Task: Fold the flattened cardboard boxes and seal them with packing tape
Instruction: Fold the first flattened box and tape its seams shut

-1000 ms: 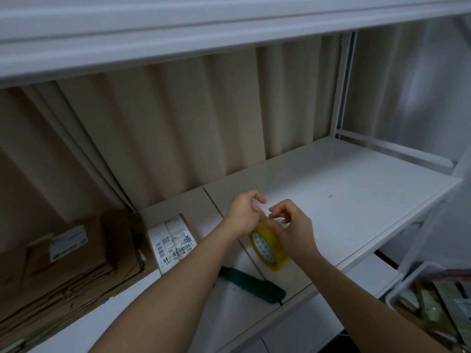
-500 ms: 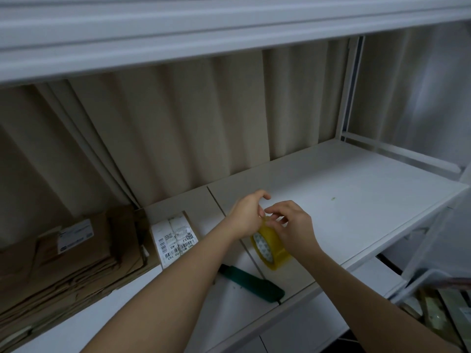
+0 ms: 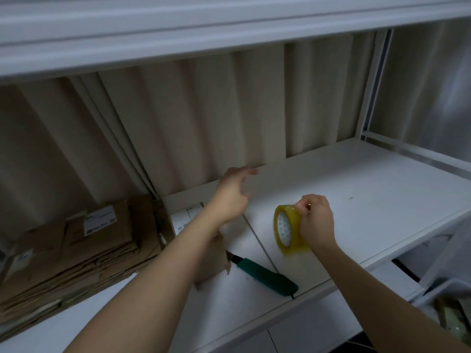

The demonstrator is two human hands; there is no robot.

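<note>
A yellow roll of packing tape [image 3: 286,231] stands on edge on the white shelf [image 3: 382,200]. My right hand [image 3: 317,224] holds it from the right, fingers curled over its top rim. My left hand [image 3: 233,194] hovers up and to the left of the roll, apart from it, fingers loosely spread and blurred, holding nothing that I can see. A stack of flattened cardboard boxes [image 3: 76,253] lies at the left end of the shelf. A cardboard piece with white labels [image 3: 182,220] lies partly under my left forearm.
A green utility knife [image 3: 267,277] lies near the shelf's front edge, blade end toward the cardboard. A beige curtain [image 3: 204,123] hangs behind the shelf and another shelf board [image 3: 229,29] runs overhead. A white bin [image 3: 448,296] sits at lower right.
My left hand has let go of the tape roll and moved up and left. My right hand keeps the roll, now further right on the shelf.
</note>
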